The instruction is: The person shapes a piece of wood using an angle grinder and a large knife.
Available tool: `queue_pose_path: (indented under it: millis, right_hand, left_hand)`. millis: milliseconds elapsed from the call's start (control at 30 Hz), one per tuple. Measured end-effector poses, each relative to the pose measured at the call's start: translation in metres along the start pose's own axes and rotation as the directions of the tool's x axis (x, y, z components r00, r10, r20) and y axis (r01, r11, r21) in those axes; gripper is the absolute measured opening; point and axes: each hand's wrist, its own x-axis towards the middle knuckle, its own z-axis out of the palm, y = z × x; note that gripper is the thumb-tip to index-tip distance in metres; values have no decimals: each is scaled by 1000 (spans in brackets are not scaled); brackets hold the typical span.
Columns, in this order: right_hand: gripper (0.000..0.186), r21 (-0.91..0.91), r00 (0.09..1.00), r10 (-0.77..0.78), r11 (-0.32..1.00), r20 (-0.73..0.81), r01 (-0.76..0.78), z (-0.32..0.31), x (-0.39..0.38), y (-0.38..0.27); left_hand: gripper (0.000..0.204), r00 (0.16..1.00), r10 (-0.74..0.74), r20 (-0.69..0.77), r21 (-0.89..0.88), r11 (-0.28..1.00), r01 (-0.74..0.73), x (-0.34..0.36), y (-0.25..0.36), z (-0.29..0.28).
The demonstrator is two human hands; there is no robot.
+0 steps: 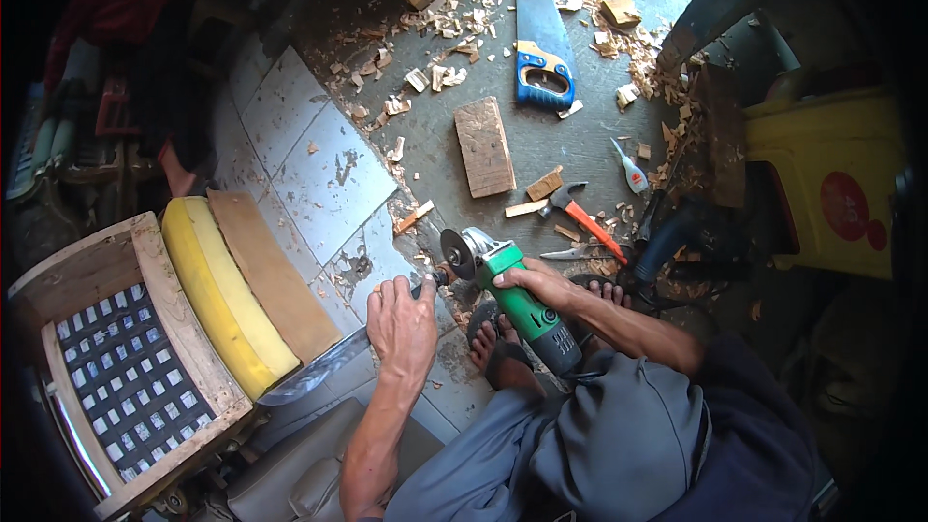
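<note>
A person's right hand grips a green angle grinder while the left hand holds a dark handle, above a floor strewn with wood chips

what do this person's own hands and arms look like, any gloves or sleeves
Both the left hand and right hand are bare, with no gloves or watch visible. The left forearm and right forearm are uncovered too. A dark, navy-looking sleeve covers the right upper arm; the left sleeve is too little in view to describe.
</note>
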Motion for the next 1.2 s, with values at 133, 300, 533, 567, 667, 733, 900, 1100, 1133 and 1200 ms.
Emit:
queue_pose_path:
  millis: [133, 300, 533, 567, 667, 733, 900, 1100, 1133, 1200]
  right_hand:
    - [72, -19, 1000, -15, 1000, 6, 15, 0, 4, 3]
    - [73, -51, 1000, -15, 999, -12, 15, 0, 2, 6]
    - [71, -52, 999, -17, 999, -30, 15, 3, -5, 5]
    - [71, -44, 1000, -15, 999, -13, 15, 2, -4, 7]
    - [70, -68, 999, -16, 998, 30, 18, 4, -6, -4]
    - [70, -65, 1000, -5, 998, -10, 5, 5, -9, -1]
    - [71, -53, 1000, 31, 998, 6, -30, 6, -12, 3]
    - [71, -44, 998, 0, 999, 55, 2, 5, -7, 8]
    - [70, -62, 999, -8, 998, 54, 12, 5, -6, 3]
    - [69, -77, 1000, -5, 997, 2, 6, 4, -7, 5]
  left_hand:
    - [32, 999, -37, 21, -56, 998, 38, 1, -1, -1]
    - [28, 997, -45, 63, 5, 999, 45, 3, -3, -3]
    - [29, 996, -51, 77, -11, 999, 52, -5, 0, 1]
    - [29, 995, -57, 79, -13, 998, 58, -3, -1, 1]
    - [29, 993, -72, 92, -19, 997, 74, -2, -2, 1]
    - [28, 992, -71, 102, -20, 997, 74, -4, -3, 4]
    - [28, 987, -99, 130, -15, 995, 102, -4, -1, 4]
    - [26, 987, -108, 120, -40, 993, 113, -2, 0, 2]
    - [26, 987, -116, 110, -29, 992, 120, 2, 0, 0]
    - [27, 987, -108, 120, -51, 992, 115, 0, -2, -2]
